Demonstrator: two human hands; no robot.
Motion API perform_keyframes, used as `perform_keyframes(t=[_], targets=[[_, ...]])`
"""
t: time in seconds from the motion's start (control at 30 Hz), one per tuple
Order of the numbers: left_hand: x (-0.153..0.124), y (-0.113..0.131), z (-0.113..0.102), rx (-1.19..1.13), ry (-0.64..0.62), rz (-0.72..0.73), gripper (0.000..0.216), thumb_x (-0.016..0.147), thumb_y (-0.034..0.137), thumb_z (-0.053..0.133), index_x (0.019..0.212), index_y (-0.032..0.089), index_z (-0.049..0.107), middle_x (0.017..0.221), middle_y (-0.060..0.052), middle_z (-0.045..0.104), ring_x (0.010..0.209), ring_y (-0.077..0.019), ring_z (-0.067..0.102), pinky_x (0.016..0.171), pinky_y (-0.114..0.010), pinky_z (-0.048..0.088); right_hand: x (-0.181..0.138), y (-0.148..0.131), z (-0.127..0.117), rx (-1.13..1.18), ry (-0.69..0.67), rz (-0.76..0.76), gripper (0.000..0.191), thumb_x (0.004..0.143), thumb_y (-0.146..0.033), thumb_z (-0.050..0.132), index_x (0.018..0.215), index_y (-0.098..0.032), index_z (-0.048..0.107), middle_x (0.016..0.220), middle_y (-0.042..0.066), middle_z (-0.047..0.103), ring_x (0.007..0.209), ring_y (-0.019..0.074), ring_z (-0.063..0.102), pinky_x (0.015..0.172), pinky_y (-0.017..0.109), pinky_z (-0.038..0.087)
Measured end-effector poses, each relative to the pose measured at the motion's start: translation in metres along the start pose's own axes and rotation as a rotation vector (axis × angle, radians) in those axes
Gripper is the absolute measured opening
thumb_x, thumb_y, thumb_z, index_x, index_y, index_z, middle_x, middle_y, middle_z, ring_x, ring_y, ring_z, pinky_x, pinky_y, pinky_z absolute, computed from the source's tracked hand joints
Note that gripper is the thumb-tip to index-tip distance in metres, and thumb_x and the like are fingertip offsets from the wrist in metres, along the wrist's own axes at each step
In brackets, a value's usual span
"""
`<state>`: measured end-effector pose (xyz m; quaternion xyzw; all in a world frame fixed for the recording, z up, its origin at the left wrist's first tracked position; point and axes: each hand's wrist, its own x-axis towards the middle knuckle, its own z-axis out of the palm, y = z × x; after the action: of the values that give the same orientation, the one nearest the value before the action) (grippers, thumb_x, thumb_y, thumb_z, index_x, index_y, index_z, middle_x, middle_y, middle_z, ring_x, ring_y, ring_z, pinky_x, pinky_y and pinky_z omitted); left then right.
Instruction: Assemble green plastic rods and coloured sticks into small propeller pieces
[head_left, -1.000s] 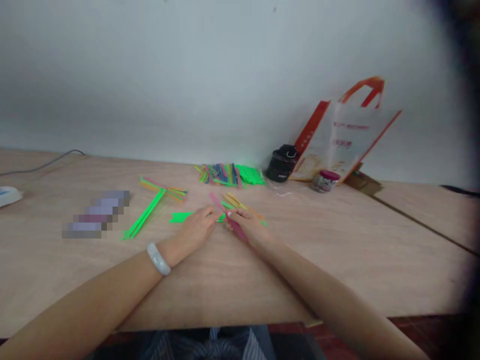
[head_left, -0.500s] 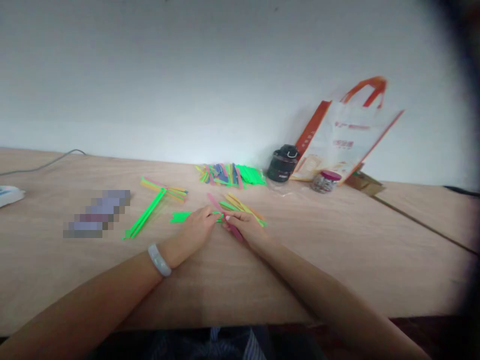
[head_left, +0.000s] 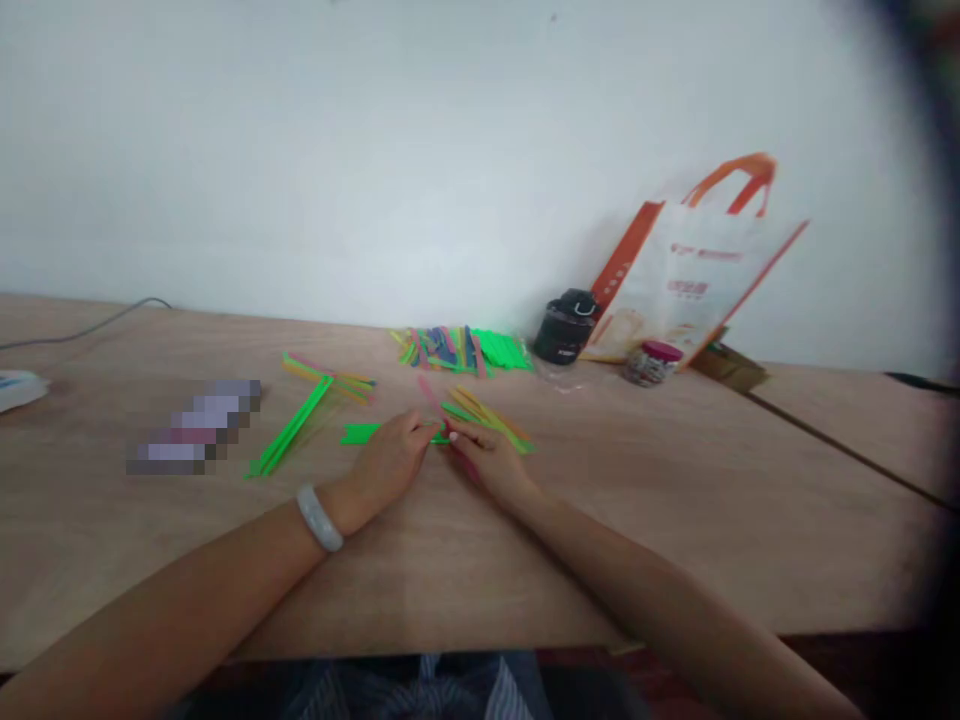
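Note:
My left hand (head_left: pixel 391 450) is closed over a bright green strip (head_left: pixel 358 434), whose notched end sticks out to the left. Close beside it, my right hand (head_left: pixel 487 452) pinches a pink strip (head_left: pixel 429 392) that runs slantwise across the green one's right end. Fingers cover the spot where the two strips meet. Just beyond my right hand lie loose yellow and green strips (head_left: pixel 491 415). On the left rests a joined piece with a green stem (head_left: pixel 292 428) and several coloured strips (head_left: pixel 349 383) at its top.
Bagged coloured strips (head_left: pixel 450 348) lie by the wall. Right of them stand a black bottle (head_left: pixel 564 328), a jar with a dark red lid (head_left: pixel 652 363) and a white and orange bag (head_left: pixel 697 270). A blurred-out flat object (head_left: pixel 199 425) and a cable (head_left: pixel 90 335) are on the left.
The pink strip has turned slightly between my hands, its far end shifting a little to the right. My right fingers have moved slightly over it; my left hand stays put.

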<state>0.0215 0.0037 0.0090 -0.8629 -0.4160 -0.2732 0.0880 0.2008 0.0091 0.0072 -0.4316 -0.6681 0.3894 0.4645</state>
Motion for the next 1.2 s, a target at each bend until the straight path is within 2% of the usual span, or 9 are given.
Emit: perform_keyframes(t=[0.2,0.37,0.53,0.73,1.2], targets=[[-0.0004,0.0006,0.0,0.0,0.002,-0.013,0.025,0.092,0.014,0.039,0.094,0.016,0.064,0.08,-0.004,0.054,0.073,-0.0156,0.051,0.066,-0.027,0.045,0.001,0.0037,0.0007,-0.074,0.024,-0.086,0.023,0.078,-0.03,0.061,0.097,-0.027,0.073,0.111,0.005,0.068,0.109,0.0227,0.06,0.102,0.045,0.039],[0.0006,-0.001,-0.0007,-0.073,0.025,-0.022,0.025,0.092,0.015,0.04,0.098,0.017,0.064,0.08,-0.004,0.054,0.074,-0.0153,0.051,0.067,-0.026,0.045,0.0013,0.0019,-0.0005,-0.027,0.006,-0.011,0.025,0.079,-0.032,0.059,0.099,-0.028,0.072,0.111,0.003,0.068,0.104,0.0218,0.061,0.097,0.043,0.044],[0.0007,-0.0025,-0.0011,-0.14,0.059,-0.04,0.026,0.092,0.014,0.04,0.098,0.016,0.065,0.078,-0.004,0.053,0.073,-0.0149,0.051,0.065,-0.026,0.044,0.0007,-0.0016,-0.0011,0.052,0.002,0.098,0.028,0.077,-0.036,0.061,0.102,-0.028,0.072,0.102,0.002,0.07,0.088,0.0206,0.063,0.083,0.041,0.05],[0.0004,-0.0039,0.0002,-0.195,0.089,-0.039,0.025,0.092,0.015,0.042,0.104,0.019,0.064,0.08,-0.003,0.054,0.075,-0.0146,0.051,0.066,-0.025,0.044,0.0026,0.0021,-0.0016,0.157,-0.023,0.132,0.03,0.075,-0.04,0.064,0.1,-0.025,0.072,0.095,0.004,0.071,0.079,0.0186,0.063,0.08,0.039,0.05],[0.0015,-0.0049,0.0006,-0.2,0.062,-0.04,0.026,0.093,0.016,0.04,0.097,0.017,0.065,0.078,-0.004,0.052,0.074,-0.015,0.05,0.066,-0.025,0.043,0.0035,0.0055,0.0004,0.316,-0.053,0.243,0.032,0.071,-0.038,0.068,0.099,-0.022,0.072,0.081,0.003,0.07,0.063,0.0132,0.059,0.066,0.03,0.051]])
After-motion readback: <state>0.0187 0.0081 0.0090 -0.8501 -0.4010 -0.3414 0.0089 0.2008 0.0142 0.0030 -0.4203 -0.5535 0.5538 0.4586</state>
